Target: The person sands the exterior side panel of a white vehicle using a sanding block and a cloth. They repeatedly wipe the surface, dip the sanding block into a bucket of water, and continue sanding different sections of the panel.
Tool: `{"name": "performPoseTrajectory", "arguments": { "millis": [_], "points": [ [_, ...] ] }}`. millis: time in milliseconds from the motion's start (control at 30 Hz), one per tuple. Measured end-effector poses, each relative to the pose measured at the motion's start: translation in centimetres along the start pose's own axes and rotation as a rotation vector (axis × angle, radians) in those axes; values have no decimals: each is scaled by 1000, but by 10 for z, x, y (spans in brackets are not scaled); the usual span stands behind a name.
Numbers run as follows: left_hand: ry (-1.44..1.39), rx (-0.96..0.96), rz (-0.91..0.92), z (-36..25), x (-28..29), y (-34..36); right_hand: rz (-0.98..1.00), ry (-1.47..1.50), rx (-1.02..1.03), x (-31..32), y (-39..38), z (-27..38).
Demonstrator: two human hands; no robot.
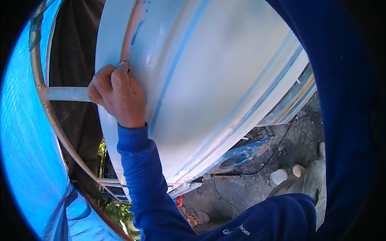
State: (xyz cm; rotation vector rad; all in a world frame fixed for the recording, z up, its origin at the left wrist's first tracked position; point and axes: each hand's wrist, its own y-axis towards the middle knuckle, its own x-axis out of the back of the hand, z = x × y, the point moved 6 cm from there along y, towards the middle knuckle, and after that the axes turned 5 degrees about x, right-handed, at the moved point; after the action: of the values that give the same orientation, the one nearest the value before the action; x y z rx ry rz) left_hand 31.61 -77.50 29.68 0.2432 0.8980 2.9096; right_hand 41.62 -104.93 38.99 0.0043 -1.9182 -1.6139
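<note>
My left hand [120,91] rests at the left side of a long, curved, white-painted panel [209,76]. Its fingers are curled, with thumb and fingertips pinched together at the lower end of a reddish-brown strip [129,38] along the panel. Between the fingertips shows a small dark bit, too small to name. Blue stripes [175,70] run lengthwise over the white surface, and pale patches lie beside them. A blue sleeve covers my left forearm. Out of view is my right hand; a large expanse of blue cloth [345,120] fills the right side.
Left of the panel is a curved metal tube frame [54,120] with a crossbar [66,94], before dark cloth and a blue tarp [26,120]. On the grey floor [257,176] are a white tub [278,176], a blue oval-holed piece [245,154], a cable and shoes [197,216].
</note>
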Motion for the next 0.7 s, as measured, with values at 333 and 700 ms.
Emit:
{"name": "performPoseTrajectory", "arguments": {
  "millis": [333, 700],
  "points": [
    [-87, 132, 7, -14, -6, 34, -8, 22, -30, 16, -9, -10],
    [-167, 261, 14, -25, -9, 57, 11, 22, -32, 18, -9, -13]
  ]
}}
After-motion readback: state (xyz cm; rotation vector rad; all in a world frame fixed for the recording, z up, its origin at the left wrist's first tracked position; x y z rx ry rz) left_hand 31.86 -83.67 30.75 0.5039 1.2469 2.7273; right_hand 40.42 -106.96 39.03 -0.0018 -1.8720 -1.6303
